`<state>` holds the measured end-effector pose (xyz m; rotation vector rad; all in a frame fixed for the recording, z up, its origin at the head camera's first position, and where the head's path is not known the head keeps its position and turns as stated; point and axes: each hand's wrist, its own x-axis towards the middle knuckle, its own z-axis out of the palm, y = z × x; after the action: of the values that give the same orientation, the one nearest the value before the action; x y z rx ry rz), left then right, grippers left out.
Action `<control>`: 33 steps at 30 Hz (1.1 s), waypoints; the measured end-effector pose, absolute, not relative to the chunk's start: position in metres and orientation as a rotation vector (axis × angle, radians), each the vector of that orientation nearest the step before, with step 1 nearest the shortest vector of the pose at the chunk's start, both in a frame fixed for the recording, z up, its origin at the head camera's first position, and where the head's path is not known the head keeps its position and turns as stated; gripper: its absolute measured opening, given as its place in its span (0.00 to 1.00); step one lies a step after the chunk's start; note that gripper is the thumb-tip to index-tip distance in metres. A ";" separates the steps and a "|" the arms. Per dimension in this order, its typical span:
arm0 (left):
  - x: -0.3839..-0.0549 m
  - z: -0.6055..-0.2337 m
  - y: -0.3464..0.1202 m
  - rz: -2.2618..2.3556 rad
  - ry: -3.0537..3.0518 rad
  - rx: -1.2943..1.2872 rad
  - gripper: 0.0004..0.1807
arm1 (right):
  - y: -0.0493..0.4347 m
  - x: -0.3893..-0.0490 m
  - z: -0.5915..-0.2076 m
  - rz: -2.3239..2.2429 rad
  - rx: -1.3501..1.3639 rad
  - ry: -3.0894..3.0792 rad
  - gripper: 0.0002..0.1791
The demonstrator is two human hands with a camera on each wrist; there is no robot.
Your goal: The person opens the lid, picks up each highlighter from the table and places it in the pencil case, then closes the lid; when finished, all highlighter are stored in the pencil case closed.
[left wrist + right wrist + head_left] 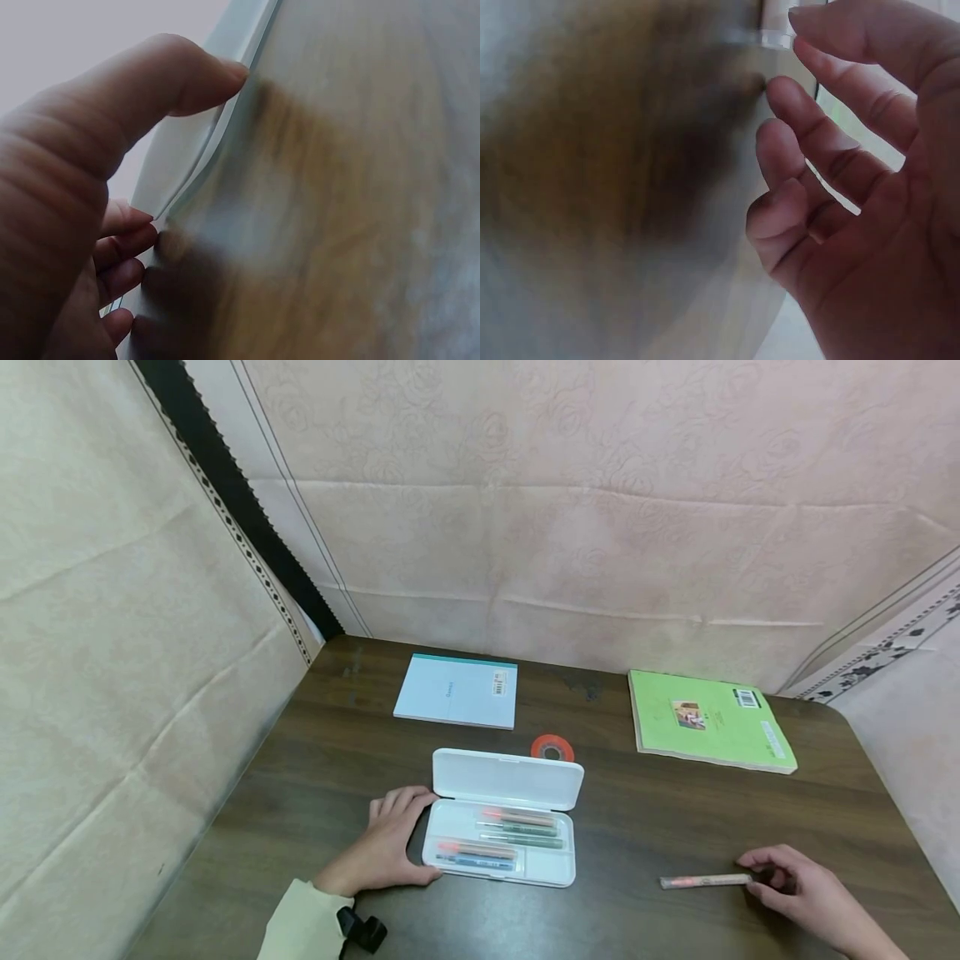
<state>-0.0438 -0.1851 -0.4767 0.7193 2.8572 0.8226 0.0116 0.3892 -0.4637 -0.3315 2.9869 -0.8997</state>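
Note:
An open white pencil case (550,865) lies on the dark wooden table, its lid (507,778) tilted back. Several pens (517,829) with pink, green and blue parts lie inside it. My left hand (390,847) grips the case's left end, thumb at the front corner and fingers toward the hinge; in the left wrist view the thumb (187,75) presses along its edge. Off to the right, my right hand (798,889) pinches one end of a slim pale pen with a pinkish part (705,881) between thumb and index finger, the pen pointing left, close over the table.
Behind the case lid sits a red roll of tape (552,747). A light blue notebook (457,692) lies at the back left, and a green book (708,722) at the back right. Patterned cloth (562,527) hangs along the table's back and sides.

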 end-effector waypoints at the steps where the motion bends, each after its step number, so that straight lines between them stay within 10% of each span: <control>1: -0.044 -0.476 -0.185 0.822 2.856 0.719 0.48 | 0.389 0.012 -0.465 -0.906 -0.350 2.997 0.17; 33: -0.043 -0.474 -0.185 0.847 2.839 0.737 0.48 | 0.381 0.011 -0.460 -0.907 -0.395 2.937 0.14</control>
<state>-0.0432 -0.1853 -0.4744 0.7372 2.8391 0.8472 0.0107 0.3808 -0.4598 -0.3954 2.9369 -0.9066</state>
